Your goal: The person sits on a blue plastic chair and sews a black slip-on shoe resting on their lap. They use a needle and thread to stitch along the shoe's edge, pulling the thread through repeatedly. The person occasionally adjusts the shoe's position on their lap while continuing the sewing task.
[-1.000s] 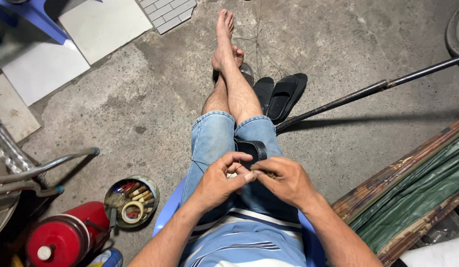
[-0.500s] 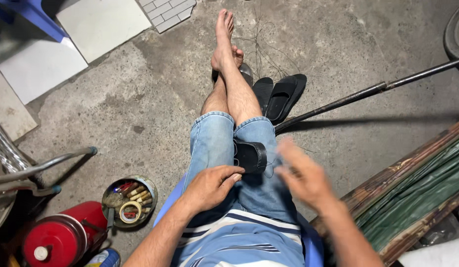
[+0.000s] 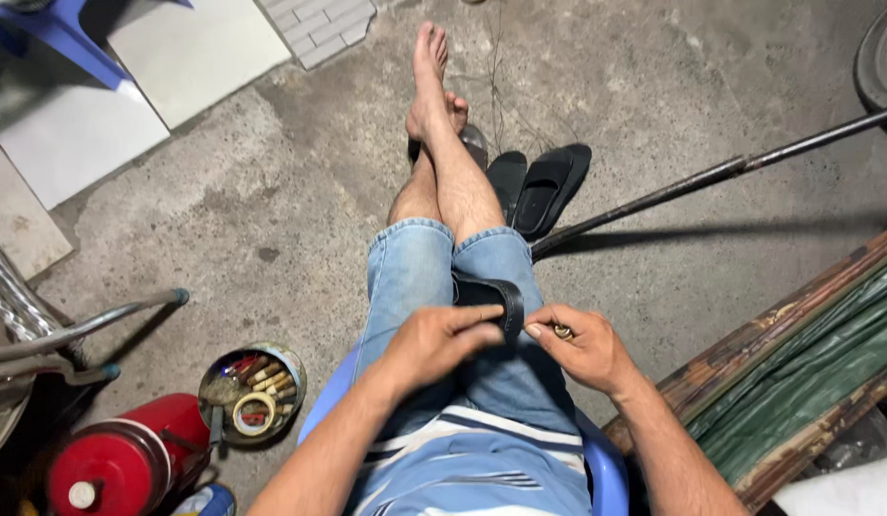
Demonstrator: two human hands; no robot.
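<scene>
Hands meet over the lap of a seated person in rolled denim shorts and a striped shirt. The left hand [image 3: 441,342] lies curled over a black strap-like piece [image 3: 491,298] that rests on the right thigh, its fingers bent down onto the near end of the strap and touching it; whether they actually pinch it cannot be told from this angle. The right hand [image 3: 585,346] sits just beside the strap's right edge, thumb and forefinger closed on a small metallic bit [image 3: 562,332] (too small to tell what it is), with the fingertips almost touching the strap.

Beyond the grip, past the knees, the crossed bare legs stretch out over a concrete floor [image 3: 271,220], and a pair of black sandals [image 3: 537,186] lies just to the right of the shins. A long dark metal rod [image 3: 720,175] runs from near the sandals off to the far right. To the left of the grip and lower, on the floor, stands a round tin [image 3: 251,393] holding tape rolls and small tools, with a red cylinder [image 3: 128,459] beside it. To the right of the right hand, a stack of worn planks and green sheeting [image 3: 797,363] slants across the corner. The seat under the person is a blue plastic chair [image 3: 606,468].
</scene>
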